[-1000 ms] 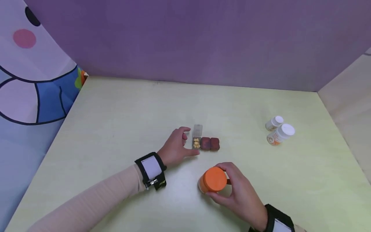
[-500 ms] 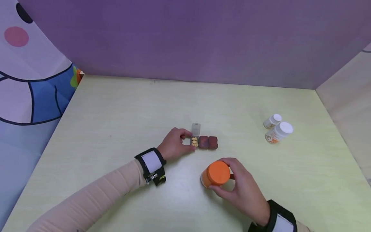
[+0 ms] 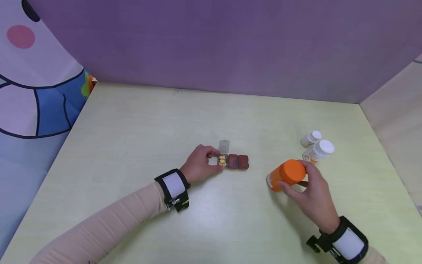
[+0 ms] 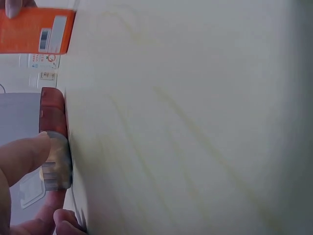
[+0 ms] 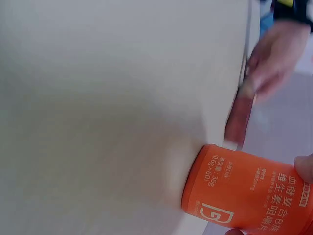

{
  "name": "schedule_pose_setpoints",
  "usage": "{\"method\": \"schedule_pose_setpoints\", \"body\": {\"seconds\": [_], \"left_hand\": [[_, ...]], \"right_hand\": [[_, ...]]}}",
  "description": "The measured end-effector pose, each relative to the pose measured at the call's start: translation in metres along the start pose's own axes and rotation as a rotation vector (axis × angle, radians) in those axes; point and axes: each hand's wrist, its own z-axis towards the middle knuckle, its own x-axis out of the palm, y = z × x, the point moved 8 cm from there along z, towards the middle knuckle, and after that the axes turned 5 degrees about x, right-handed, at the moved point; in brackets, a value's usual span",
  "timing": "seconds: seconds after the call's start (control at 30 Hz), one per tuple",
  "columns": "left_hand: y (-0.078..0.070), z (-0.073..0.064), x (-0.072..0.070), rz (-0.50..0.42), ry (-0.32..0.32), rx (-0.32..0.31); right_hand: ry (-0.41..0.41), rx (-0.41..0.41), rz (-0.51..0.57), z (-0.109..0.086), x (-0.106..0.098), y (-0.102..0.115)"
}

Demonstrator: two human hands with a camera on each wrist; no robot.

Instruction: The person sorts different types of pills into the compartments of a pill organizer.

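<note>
A small pill box (image 3: 238, 161) lies mid-table, two of its compartments dark red with their lids down. Its left compartment is clear, holds several yellowish tablets (image 3: 222, 160) and has its clear lid (image 3: 224, 146) flipped back. The thumb and forefinger of my left hand (image 3: 202, 164) pinch that clear end, the thumb (image 4: 27, 152) against its near side. To the right, my right hand (image 3: 314, 196) grips an orange vitamin bottle (image 3: 286, 176) with an orange cap and white print. The bottle leans in the fingers, its cap closed.
Two white bottles (image 3: 318, 151) with white caps stand close together at the right, just beyond the right hand. A purple wall (image 3: 224, 47) rises along the table's far edge. Printed cloth (image 3: 19, 110) hangs at the left.
My right hand has carried the orange bottle right and away from me, nearer the white bottles. My left hand has closed in from beside the pill box to pinch its clear end.
</note>
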Motion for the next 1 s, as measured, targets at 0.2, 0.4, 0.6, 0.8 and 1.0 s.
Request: {"method": "schedule_pose_setpoints", "body": {"seconds": [0.2, 0.4, 0.6, 0.8, 1.0], "left_hand": [[0.001, -0.001, 0.001, 0.003, -0.004, 0.0], [0.002, -0.002, 0.001, 0.0, -0.003, 0.001], [0.002, -0.002, 0.001, 0.01, -0.003, 0.004], [0.001, -0.003, 0.0, -0.002, -0.002, 0.009], [0.0, -0.002, 0.0, 0.002, 0.004, 0.009]], "right_hand": [[-0.062, 0.146, -0.028, 0.01, -0.032, -0.043], [-0.064, 0.283, -0.052, 0.013, -0.052, -0.07], [-0.089, 0.351, -0.076, 0.012, -0.062, -0.083], [-0.082, 0.373, -0.037, 0.011, -0.058, -0.083], [-0.242, 0.297, 0.038, 0.01, -0.062, -0.068]]}}
